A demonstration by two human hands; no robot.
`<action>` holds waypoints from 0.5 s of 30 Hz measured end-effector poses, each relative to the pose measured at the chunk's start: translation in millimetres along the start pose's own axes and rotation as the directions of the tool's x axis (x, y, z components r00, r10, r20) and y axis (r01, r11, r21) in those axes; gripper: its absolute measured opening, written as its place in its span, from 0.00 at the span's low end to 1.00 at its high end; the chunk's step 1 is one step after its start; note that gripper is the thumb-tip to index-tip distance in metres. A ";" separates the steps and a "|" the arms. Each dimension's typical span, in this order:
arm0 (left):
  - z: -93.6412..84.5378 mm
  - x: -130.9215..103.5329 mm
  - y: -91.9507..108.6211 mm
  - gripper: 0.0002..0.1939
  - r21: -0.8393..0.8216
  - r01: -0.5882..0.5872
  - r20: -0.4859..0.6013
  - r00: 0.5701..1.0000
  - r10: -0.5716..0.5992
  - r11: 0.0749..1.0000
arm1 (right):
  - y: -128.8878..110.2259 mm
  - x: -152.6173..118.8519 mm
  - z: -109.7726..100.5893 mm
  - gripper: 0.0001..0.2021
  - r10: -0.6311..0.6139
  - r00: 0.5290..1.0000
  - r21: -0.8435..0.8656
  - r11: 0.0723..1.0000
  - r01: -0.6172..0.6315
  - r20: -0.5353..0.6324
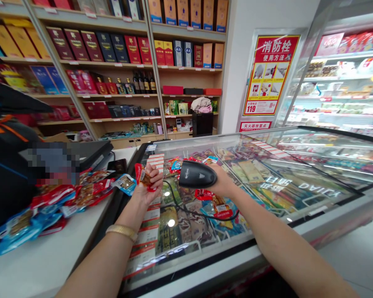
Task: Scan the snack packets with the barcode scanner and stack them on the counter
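Scanner and packet are near the middle of the frame, a gap between them. For good reading, I think the printed code should be turned flat toward the front of the scanner, and the wrapper should be pulled smooth, because a fold can break the lines. Fingers should not cover the code; which side carries it, I cannot tell. It would also be wise to keep the cable, which loops over the freezer, from dragging the loose packets below the scanner.

The left grip is curled and pinches the packet, whose red end sticks out toward the left; the thumb is hard to make out. The right grip is closed around the scanner, but the scanner's head hides most of the fingers, so I cannot tell if one is pressing. At the left of the frame, a pile of similar packets lies on the white table, and one blue pack is near the left grip.
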State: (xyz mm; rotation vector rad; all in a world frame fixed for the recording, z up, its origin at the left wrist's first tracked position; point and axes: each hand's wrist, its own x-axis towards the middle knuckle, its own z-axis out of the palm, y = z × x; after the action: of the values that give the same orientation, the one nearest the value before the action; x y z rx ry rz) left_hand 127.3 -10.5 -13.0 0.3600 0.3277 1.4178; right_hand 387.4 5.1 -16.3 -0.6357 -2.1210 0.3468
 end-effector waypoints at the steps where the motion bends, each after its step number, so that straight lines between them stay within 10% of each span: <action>1: 0.2 -0.3 0.2 0.15 0.002 0.002 -0.002 1.000 -0.002 1.000 | 0.1 0.0 0.0 0.11 0.004 1.000 -0.005 1.000 -0.004 0.003; 8: -1.5 1.7 -0.6 0.13 0.044 -0.005 -0.008 1.000 0.006 0.999 | -2.5 0.2 -0.2 0.12 -0.027 1.000 0.023 0.999 0.027 -0.012; 11: 0.7 6.6 1.3 0.13 0.306 -0.104 -0.106 0.984 0.142 0.946 | 2.1 -1.2 -1.0 0.12 -0.018 0.998 -0.045 0.999 0.015 -0.068; 15: 7.6 10.0 25.9 0.13 0.749 -0.285 -0.182 0.780 0.599 0.599 | 13.8 -3.3 -3.9 0.11 0.045 0.987 -0.142 0.988 -0.067 -0.157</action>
State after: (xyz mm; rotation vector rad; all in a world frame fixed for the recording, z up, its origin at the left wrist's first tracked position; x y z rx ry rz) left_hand 108.6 2.1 4.9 0.7987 1.2290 1.8532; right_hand 396.6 14.7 -22.6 -0.7840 -1.9963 0.1672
